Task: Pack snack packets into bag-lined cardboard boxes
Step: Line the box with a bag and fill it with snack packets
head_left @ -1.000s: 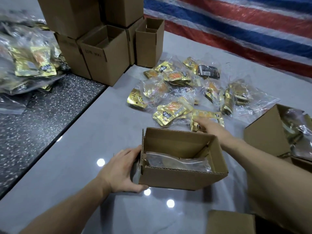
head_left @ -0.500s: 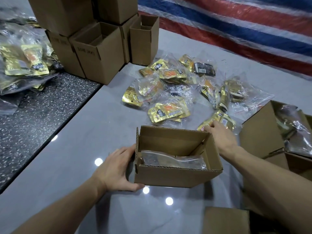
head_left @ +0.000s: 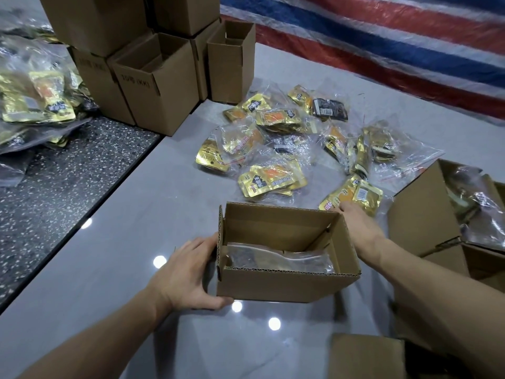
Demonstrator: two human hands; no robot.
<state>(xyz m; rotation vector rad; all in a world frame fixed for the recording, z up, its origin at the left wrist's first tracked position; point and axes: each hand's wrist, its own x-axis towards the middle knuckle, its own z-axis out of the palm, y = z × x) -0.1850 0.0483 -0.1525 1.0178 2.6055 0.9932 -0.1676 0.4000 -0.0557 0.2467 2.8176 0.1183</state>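
Note:
An open cardboard box point(head_left: 284, 285) sits on the grey surface in front of me, with a clear plastic bag point(head_left: 278, 259) lying inside it. My left hand point(head_left: 185, 274) grips the box's left side, thumb along the front lower edge. My right hand point(head_left: 355, 222) reaches past the box's far right corner and holds the near edge of a bagged gold snack packet point(head_left: 355, 194); its fingertips are partly hidden by the box wall. Several more bagged gold packets point(head_left: 273, 149) lie scattered beyond the box.
A second box point(head_left: 420, 214) with a filled bag stands at the right, and another box point(head_left: 363, 356) lies at the bottom edge. Stacked empty boxes point(head_left: 153, 77) rise at the back left, beside a heap of packets point(head_left: 35, 99) on dark speckled flooring point(head_left: 68, 173). A striped tarpaulin point(head_left: 382, 50) lies behind.
My right hand has dragged the gold packet rightward and nearer, from behind the box's middle to its far right corner. My left hand has stayed on the box.

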